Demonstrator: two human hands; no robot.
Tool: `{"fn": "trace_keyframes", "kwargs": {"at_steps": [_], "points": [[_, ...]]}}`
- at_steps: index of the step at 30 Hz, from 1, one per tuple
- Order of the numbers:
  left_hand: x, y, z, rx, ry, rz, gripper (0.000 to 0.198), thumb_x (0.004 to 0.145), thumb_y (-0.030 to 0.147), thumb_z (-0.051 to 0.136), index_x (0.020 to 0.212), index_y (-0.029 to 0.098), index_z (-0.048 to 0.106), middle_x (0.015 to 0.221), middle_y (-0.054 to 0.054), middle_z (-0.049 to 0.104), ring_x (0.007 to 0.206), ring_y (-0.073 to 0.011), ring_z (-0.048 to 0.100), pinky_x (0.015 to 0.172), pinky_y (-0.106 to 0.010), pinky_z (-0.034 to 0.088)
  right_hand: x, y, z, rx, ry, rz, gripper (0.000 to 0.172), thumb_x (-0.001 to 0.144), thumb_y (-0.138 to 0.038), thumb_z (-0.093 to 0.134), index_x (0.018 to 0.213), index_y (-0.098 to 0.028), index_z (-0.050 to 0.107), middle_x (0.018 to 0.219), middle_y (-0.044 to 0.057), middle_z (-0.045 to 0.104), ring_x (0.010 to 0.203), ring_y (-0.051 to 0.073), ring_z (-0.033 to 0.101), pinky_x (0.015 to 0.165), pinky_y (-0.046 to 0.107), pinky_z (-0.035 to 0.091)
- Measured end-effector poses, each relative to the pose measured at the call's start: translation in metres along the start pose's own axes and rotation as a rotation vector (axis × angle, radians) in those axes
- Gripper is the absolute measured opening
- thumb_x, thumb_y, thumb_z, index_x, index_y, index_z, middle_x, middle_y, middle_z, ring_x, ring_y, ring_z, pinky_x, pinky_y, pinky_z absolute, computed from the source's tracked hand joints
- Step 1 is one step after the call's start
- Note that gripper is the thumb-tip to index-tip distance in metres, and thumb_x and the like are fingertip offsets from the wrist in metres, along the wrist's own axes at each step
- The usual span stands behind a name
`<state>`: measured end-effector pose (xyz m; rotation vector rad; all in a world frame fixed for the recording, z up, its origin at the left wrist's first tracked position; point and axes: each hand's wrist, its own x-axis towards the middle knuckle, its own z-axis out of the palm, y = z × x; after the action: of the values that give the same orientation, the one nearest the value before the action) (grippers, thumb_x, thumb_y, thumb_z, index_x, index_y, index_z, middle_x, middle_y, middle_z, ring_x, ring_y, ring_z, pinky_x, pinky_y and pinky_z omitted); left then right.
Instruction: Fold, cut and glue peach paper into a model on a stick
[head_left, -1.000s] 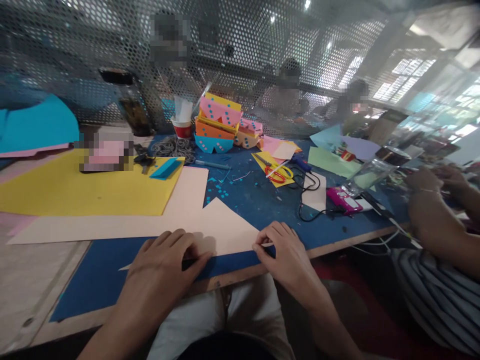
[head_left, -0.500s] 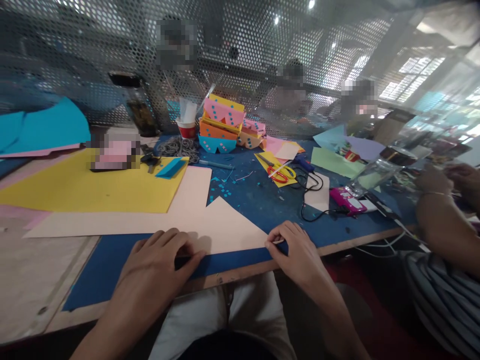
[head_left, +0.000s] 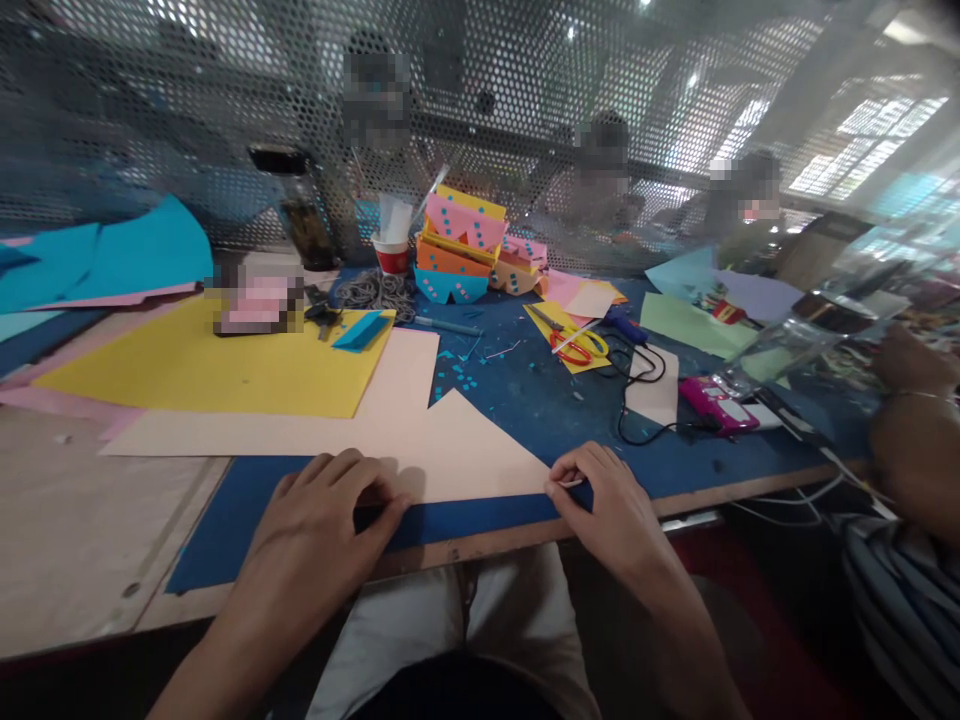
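Presses pink paper [head_left: 450, 450] down with left hand [head_left: 322, 525], fingers spread flat; pinches its right tip with right hand [head_left: 607, 510] (thumb against forefinger, apparently). Cannot read the label on the pink gadget [head_left: 716, 402].

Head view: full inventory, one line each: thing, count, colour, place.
pale pink sheet: 1, pale pink, near table edge, under both hands
yellow sheet: 1, yellow, left, overlapping the pink one
folded paper: 1, blue, on the yellow sheet
scissors: 1, red and yellow handles, centre right
paper stack: 1, pink, orange, yellow, teal, back
cup: 1, red and white, left of the stack
device: 1, magenta, right
table mat: 1, dark blue
co-worker's arm: 1, far right
left hand: fingertips on the sheet's near edge
right hand: pinches the sheet's right corner
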<state>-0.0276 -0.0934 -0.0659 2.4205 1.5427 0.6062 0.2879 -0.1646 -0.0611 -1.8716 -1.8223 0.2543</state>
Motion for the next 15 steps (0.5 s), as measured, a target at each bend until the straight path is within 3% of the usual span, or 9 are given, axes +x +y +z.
{"fn": "trace_keyframes", "kwargs": {"at_steps": [7,15], "points": [[-0.006,-0.020,-0.010,0.006,0.026,-0.054,0.024,0.095,0.048,0.057,0.082,0.028,0.062,0.092,-0.007,0.072,0.098,-0.0334,0.062,0.082,-0.047,0.043,-0.001,0.001,0.001,-0.006,0.018,-0.024,0.007,0.096,-0.019,0.064,0.093,-0.025,0.066,0.096,0.003,0.070,0.095,0.024,0.065,0.087,0.040,0.044],[-0.006,-0.023,-0.014,-0.048,0.030,-0.086,0.040,0.096,0.061,0.055,0.077,0.027,0.064,0.089,-0.007,0.069,0.092,-0.0332,0.063,0.082,-0.048,0.045,-0.002,0.003,0.001,-0.013,0.027,-0.033,0.006,0.097,-0.022,0.063,0.093,-0.025,0.065,0.096,0.003,0.070,0.093,0.024,0.065,0.087,0.040,0.046]]}}
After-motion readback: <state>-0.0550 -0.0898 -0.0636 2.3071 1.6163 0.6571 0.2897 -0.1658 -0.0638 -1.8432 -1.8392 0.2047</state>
